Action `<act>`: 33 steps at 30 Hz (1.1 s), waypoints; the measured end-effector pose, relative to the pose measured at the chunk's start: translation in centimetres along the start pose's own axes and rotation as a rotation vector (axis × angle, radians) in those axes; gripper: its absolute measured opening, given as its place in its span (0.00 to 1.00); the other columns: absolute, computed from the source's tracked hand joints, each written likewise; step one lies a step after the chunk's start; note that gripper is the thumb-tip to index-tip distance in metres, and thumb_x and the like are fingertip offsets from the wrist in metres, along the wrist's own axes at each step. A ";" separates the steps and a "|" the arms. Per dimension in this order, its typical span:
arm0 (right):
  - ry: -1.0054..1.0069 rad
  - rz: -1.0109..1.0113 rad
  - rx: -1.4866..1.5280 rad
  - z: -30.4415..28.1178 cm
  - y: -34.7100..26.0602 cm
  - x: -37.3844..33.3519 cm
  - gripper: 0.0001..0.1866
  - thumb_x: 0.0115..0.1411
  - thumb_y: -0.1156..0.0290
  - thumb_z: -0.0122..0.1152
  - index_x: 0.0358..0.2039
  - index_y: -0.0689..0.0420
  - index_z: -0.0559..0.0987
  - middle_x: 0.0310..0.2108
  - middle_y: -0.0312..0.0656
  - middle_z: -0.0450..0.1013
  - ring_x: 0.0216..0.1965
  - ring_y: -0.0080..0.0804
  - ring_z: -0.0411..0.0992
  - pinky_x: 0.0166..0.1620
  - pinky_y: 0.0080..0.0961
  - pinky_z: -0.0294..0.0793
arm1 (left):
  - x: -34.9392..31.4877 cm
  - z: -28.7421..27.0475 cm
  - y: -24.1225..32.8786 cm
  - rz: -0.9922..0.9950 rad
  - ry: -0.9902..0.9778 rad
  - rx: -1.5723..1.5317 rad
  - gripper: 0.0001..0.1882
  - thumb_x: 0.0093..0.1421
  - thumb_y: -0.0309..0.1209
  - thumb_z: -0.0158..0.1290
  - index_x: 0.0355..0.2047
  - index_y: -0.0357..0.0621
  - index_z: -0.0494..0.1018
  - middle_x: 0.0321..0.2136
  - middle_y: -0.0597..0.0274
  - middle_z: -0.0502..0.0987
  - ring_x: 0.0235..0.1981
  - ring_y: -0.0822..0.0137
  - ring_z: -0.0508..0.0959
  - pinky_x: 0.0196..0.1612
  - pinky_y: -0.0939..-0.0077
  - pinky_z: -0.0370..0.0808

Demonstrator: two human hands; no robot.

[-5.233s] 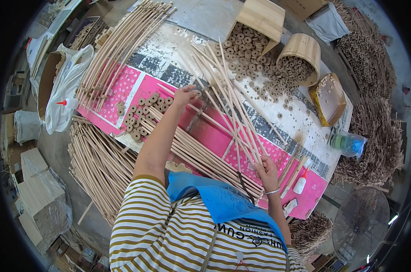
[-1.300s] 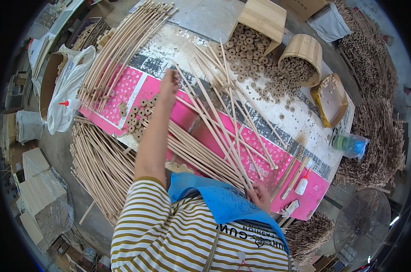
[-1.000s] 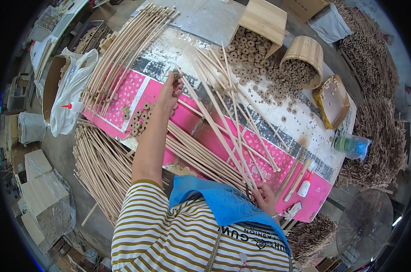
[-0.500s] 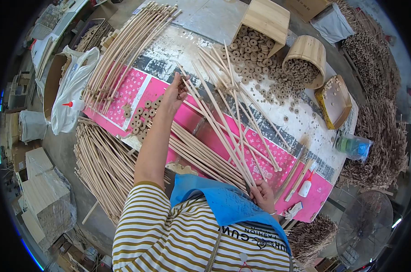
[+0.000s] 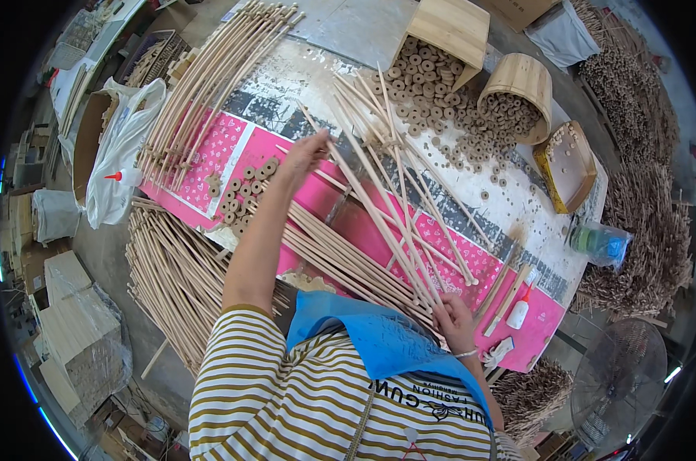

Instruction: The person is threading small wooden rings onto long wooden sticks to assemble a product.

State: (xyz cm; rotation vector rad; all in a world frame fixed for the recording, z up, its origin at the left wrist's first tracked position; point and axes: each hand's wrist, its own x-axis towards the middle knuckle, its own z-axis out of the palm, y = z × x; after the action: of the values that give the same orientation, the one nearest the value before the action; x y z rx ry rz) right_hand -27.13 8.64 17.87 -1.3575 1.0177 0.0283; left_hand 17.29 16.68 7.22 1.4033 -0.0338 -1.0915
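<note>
My right hand [image 5: 454, 321] is closed around the near ends of long pale wooden sticks [image 5: 375, 215], by the pink table edge. Farther up and to the left, my left hand [image 5: 306, 160] has its fingers bent together at the upper part of one stick; its fingertips are partly hidden. Beyond the sticks lie more sticks [image 5: 432, 196], crossed, with small rings around some of them. Left of my left forearm, wooden rings [image 5: 248, 187] sit in a loose heap. A row of bare sticks [image 5: 340, 257] lies under and in front of my hands.
Two tipped wooden buckets, one square [image 5: 452, 34] and one round [image 5: 528, 84], spill rings at the back. A yellow-sided tray [image 5: 551, 180] and a glue bottle [image 5: 518, 311] stand on the right. Finished-looking ringed sticks [image 5: 210, 92] lie at far left. A fan [image 5: 618, 384] stands at lower right.
My left hand has turned and lowered slightly, its fingers now bent over toward the stick. My right hand has shifted a little to the right with the stick ends.
</note>
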 end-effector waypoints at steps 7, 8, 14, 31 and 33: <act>0.036 -0.123 0.065 3.5 0.0 3.4 0.06 0.65 0.72 0.53 0.40 0.60 0.71 0.19 0.32 0.69 0.15 0.12 0.60 0.19 0.11 0.54 | -1.9 4.0 -1.6 0.040 -0.044 -0.152 0.21 0.68 0.47 0.44 0.42 0.44 0.78 0.23 0.74 0.72 0.21 0.84 0.69 0.18 0.91 0.56; 0.032 -0.130 0.058 3.5 0.5 4.3 0.06 0.65 0.72 0.52 0.40 0.60 0.71 0.19 0.32 0.69 0.15 0.12 0.60 0.19 0.12 0.54 | -1.4 3.4 -2.6 0.023 -0.111 -0.116 0.20 0.68 0.46 0.44 0.43 0.43 0.78 0.23 0.73 0.72 0.22 0.84 0.69 0.19 0.91 0.55; 0.099 -0.248 -0.016 2.9 -2.5 9.6 0.05 0.65 0.72 0.52 0.38 0.60 0.72 0.20 0.33 0.71 0.18 0.13 0.64 0.21 0.13 0.61 | -2.7 6.8 -3.3 -0.026 -0.169 -0.175 0.27 0.69 0.50 0.37 0.54 0.42 0.69 0.24 0.73 0.71 0.23 0.83 0.70 0.19 0.91 0.56; 0.007 -0.259 -0.324 -3.0 -0.7 1.7 0.12 0.61 0.77 0.57 0.46 0.62 0.78 0.24 0.29 0.68 0.24 0.14 0.63 0.27 0.14 0.61 | -1.2 -3.3 1.2 0.182 -0.247 -0.552 0.44 0.63 0.63 0.19 0.65 0.40 0.52 0.57 0.42 0.66 0.57 0.50 0.70 0.57 0.65 0.72; -0.004 -0.223 -0.315 -3.4 0.1 1.2 0.12 0.61 0.77 0.57 0.45 0.62 0.78 0.24 0.29 0.68 0.24 0.14 0.62 0.27 0.14 0.61 | -1.7 -3.1 1.8 0.173 -0.224 -0.469 0.45 0.62 0.64 0.19 0.65 0.40 0.52 0.57 0.42 0.66 0.56 0.51 0.71 0.56 0.67 0.73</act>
State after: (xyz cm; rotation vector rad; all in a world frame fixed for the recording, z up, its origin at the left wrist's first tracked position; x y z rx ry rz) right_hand -28.44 5.26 17.53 -1.7519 0.8779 0.0249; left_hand 19.31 19.69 8.79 0.8400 -0.0561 -1.0263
